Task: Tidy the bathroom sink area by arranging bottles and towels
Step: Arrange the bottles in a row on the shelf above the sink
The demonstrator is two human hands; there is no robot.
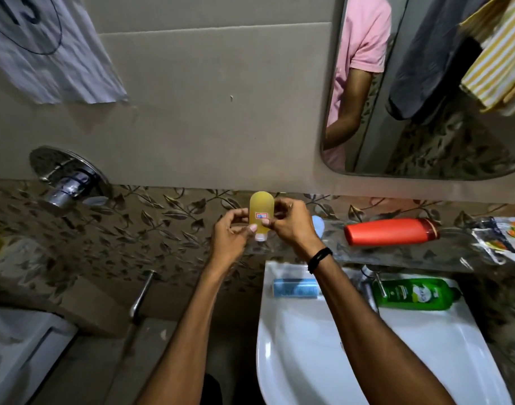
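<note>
A small yellow bottle (260, 213) with a white label and a pale cap pointing down is held up in front of the leaf-patterned tiles. My left hand (231, 233) grips its lower left side and my right hand (291, 225) grips its right side. A red bottle (390, 230) lies on its side on the glass shelf (443, 252). A green bottle (415, 293) lies on the back rim of the white sink (309, 361), right of the tap. A blue bottle (295, 288) lies on the rim at the left, partly behind my right forearm.
A chrome tap (370, 285) stands at the back of the sink. A mirror (426, 83) shows grey and yellow-striped towels (496, 54) hanging. A foil packet (502, 241) lies at the shelf's right end. A chrome wall valve (64, 182) and a lever (140, 293) are at left.
</note>
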